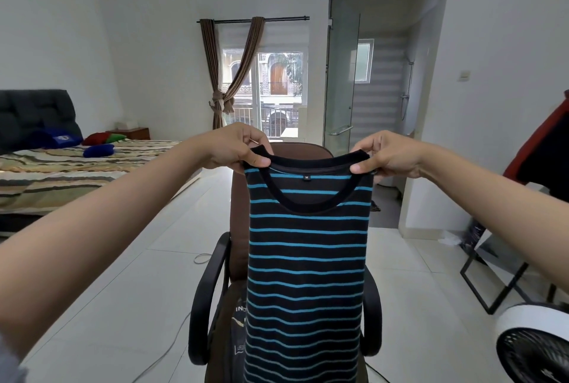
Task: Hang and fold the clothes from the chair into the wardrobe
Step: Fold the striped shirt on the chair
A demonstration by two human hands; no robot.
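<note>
A black shirt with blue stripes (306, 259) hangs straight down in front of me, folded narrow lengthwise, its collar and size tag facing me. My left hand (238, 148) pinches its top left corner and my right hand (386, 156) pinches its top right corner. Behind the shirt stands a brown office chair (238, 228) with black armrests. Another dark garment with white print (237, 330) lies on its seat, mostly hidden by the shirt. No wardrobe is in view.
A bed (70, 170) with a striped cover stands at the left. A white fan (535, 342) sits low at the right, behind it a black metal frame (492, 278). A glass bathroom door (340, 81) stands open ahead, and a thin cable (201, 258) lies on the tiled floor.
</note>
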